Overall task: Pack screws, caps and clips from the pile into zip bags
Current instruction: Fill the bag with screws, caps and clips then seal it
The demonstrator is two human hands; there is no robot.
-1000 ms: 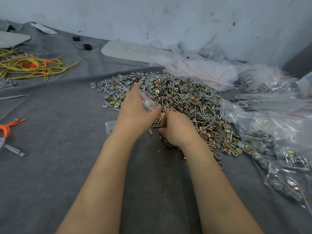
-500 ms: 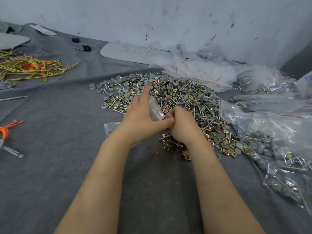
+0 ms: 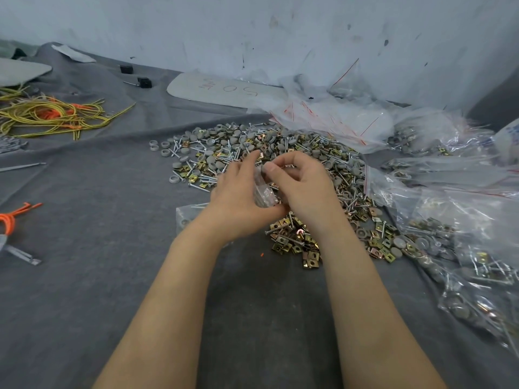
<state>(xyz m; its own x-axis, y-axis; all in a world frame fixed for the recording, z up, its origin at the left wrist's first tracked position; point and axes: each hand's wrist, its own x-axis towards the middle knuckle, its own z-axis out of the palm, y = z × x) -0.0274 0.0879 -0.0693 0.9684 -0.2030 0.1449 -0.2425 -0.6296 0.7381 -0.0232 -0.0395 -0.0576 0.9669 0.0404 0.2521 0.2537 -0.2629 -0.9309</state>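
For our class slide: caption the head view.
Left hand and right hand hold a zip bag over the hardware pile.

workshop: hardware pile, wire offcuts, stained wall

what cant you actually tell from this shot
Head view only:
- Contents of the small zip bag: clear, glary, wrapped by left hand and right hand.
- Second bag: mostly under the left wrist.
- Red writing on the grey board: too small to read surely.
- Filled bags: cut off by the right edge.
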